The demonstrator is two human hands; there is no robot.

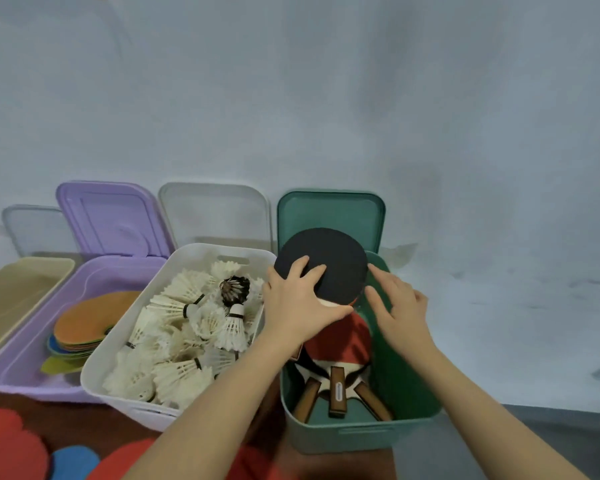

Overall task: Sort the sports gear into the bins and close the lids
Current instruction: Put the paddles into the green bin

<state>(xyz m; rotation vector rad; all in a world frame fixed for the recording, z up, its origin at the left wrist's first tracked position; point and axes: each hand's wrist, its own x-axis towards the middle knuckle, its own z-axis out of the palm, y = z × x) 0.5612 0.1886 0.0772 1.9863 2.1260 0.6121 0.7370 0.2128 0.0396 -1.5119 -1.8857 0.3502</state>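
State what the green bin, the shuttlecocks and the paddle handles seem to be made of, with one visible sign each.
Green bin: likely moulded plastic, matt; smooth one-piece walls with rounded corners.
Shuttlecocks: seemingly real feathers, off-white; separate ribbed vanes, though synthetic cannot be ruled out.
Paddle handles: probably wood, brown with paler edges; grain is too blurred to confirm.

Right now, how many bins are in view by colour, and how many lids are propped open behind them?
Beige bin: 1
Purple bin: 1
White bin: 1
Green bin: 1
Total bins: 4

Clear lid behind the beige bin, clear lid behind the white bin: 2
Purple lid: 1
Green lid: 1
Total lids open: 4
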